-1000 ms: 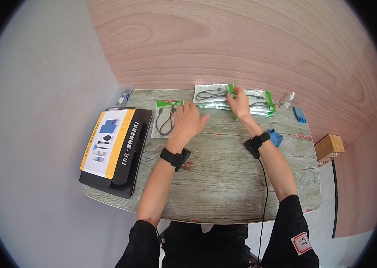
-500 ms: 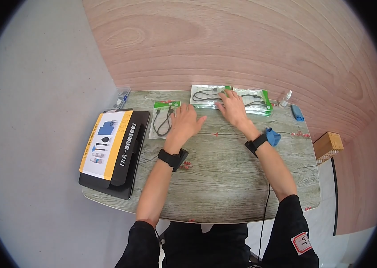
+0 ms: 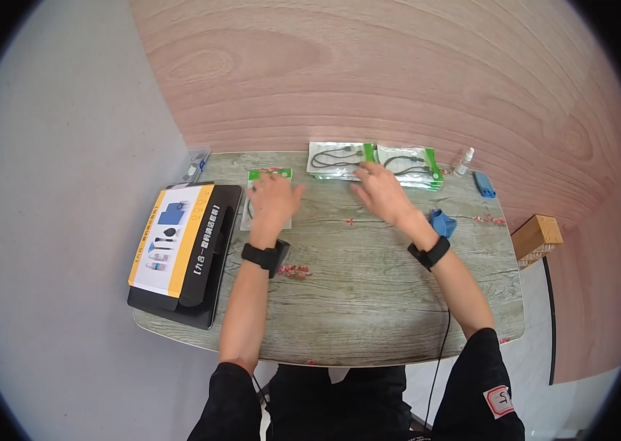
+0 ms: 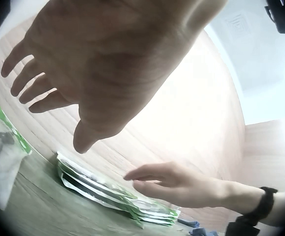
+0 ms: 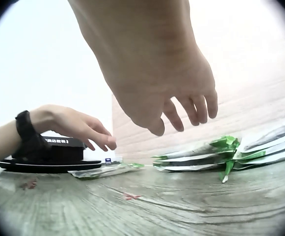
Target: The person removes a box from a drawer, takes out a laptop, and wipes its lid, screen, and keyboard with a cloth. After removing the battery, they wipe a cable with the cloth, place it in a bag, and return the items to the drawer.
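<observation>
A single clear bag (image 3: 286,222) with a green top and a dark cable inside lies flat on the left part of the table. My left hand (image 3: 272,200) hovers over it, fingers spread and palm down, hiding most of the cable. Two neighbouring stacks of similar bagged cables, a left stack (image 3: 334,156) and a right stack (image 3: 407,162), lie along the back edge. My right hand (image 3: 385,197) is at the front of these stacks with its fingers extended. Both palms look bare in the wrist views, and a gap shows between the right fingers (image 5: 173,115) and the bags.
On the left lies a black case with a yellow and white printed cover (image 3: 171,239), a small clear box (image 3: 195,163) behind it. To the right are a white spray bottle (image 3: 465,162), a blue object (image 3: 485,184) and a blue cloth (image 3: 442,223). A wooden box (image 3: 538,239) stands beyond the table's right edge.
My right hand has come off the left stack's green edge, its fingers straightening as it drew toward me. My left hand has shifted left over the single bag. The head view has turned slightly.
</observation>
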The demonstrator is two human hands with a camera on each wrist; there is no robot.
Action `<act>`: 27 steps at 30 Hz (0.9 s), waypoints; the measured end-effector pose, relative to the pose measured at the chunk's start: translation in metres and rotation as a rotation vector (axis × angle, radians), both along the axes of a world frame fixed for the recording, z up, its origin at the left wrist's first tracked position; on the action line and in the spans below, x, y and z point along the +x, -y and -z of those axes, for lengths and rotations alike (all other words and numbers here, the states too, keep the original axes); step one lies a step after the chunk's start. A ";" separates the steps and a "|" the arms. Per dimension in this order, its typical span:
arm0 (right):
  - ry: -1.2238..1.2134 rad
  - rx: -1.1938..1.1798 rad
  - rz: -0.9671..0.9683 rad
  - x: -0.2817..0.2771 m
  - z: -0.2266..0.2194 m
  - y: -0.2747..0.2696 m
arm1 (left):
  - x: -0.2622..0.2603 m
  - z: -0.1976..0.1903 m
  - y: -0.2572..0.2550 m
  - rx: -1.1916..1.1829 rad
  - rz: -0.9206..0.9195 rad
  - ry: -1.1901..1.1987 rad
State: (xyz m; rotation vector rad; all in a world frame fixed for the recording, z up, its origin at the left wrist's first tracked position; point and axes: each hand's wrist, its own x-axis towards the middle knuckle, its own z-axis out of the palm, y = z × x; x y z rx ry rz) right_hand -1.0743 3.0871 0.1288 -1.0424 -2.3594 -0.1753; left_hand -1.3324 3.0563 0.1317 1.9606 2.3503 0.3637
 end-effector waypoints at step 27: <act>0.158 -0.632 0.254 0.139 0.012 0.026 | 0.011 -0.032 0.059 -0.343 0.205 -0.168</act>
